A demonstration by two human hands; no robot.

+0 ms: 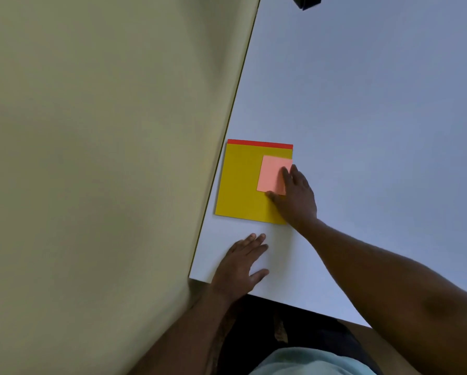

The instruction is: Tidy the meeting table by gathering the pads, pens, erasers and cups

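A large yellow pad (240,182) with a red strip along its far edge lies on the white table (362,117), close to the table's left edge. On its right part lies a small pink pad (271,173). My right hand (294,196) rests on the pink pad's near right corner, fingers on top and thumb at its near edge. My left hand (240,266) lies flat on the bare table just in front of the yellow pad, fingers straight and holding nothing.
A beige wall (105,158) runs along the table's left edge. A dark object (307,1) sits at the far end of the table, cut off by the frame. The table's near edge is just behind my left hand.
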